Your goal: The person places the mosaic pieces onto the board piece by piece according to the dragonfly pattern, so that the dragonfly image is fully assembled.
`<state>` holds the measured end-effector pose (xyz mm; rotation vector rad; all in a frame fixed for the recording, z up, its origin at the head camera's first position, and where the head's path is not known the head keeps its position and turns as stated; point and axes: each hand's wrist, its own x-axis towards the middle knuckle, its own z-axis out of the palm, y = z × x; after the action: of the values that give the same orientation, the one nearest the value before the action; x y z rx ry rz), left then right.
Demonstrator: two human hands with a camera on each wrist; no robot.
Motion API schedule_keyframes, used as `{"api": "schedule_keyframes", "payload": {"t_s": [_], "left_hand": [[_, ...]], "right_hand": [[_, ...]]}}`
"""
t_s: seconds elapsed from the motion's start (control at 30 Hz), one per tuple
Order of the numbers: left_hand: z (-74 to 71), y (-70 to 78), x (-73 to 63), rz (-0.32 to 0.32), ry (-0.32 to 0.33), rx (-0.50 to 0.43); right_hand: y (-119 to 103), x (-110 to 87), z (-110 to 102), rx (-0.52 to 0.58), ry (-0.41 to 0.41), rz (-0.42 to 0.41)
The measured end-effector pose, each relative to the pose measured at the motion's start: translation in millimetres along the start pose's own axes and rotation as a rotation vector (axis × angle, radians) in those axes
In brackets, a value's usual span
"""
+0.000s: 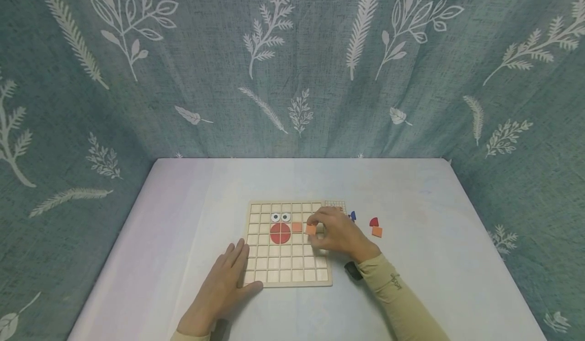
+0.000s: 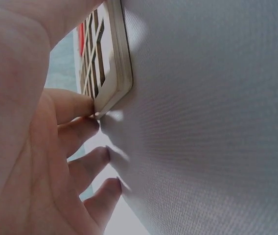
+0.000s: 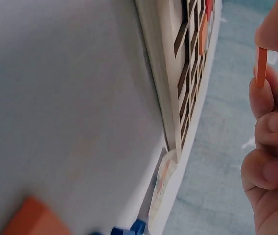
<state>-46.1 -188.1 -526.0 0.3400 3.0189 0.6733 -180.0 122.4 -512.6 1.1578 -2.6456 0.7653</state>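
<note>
A wooden grid board (image 1: 285, 275) lies flat on the table. My left hand (image 1: 224, 280) rests at its lower left corner, with the fingers along the left edge and the thumb by the front edge. Between thumb and finger, my right hand (image 1: 340, 232) pinches an orange square tile (image 3: 261, 67), held above the right part of the board. Two round eye tiles (image 1: 275, 217) sit in the grid above a red disc (image 1: 280, 233) of quarter pieces. To the right of the disc, another orange square tile (image 1: 297, 227) lies in a cell.
A printed pattern card (image 1: 335, 204) lies at the board's far right corner, partly covered by my right hand. Beyond that hand are blue pieces (image 1: 353, 215), a red quarter piece (image 1: 374, 222) and a loose orange square (image 1: 377, 232). A leaf-patterned curtain (image 1: 320, 128) surrounds the table.
</note>
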Motion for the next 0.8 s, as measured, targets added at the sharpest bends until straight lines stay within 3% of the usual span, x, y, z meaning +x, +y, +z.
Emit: {"api": "schedule_keyframes", "payload": {"t_s": [0.23, 0.33, 0.5, 0.8], "left_hand": [[0.0, 0.7, 0.0, -0.012, -0.006, 0.004], [0.6, 0.5, 0.1, -0.011, 0.004, 0.010], [2.2, -1.0, 0.4, -0.006, 0.007, 0.016], [2.4, -1.0, 1.0, -0.015, -0.003, 0.012]], "right_hand": [[-5.3, 5.7, 5.1, 0.040, -0.076, 0.027], [-5.9, 7.1, 8.4, 0.051, -0.066, -0.013], [-6.7, 10.3, 14.7, -0.026, -0.013, -0.102], [-14.7, 13.0, 18.0, -0.072, -0.073, -0.054]]}}
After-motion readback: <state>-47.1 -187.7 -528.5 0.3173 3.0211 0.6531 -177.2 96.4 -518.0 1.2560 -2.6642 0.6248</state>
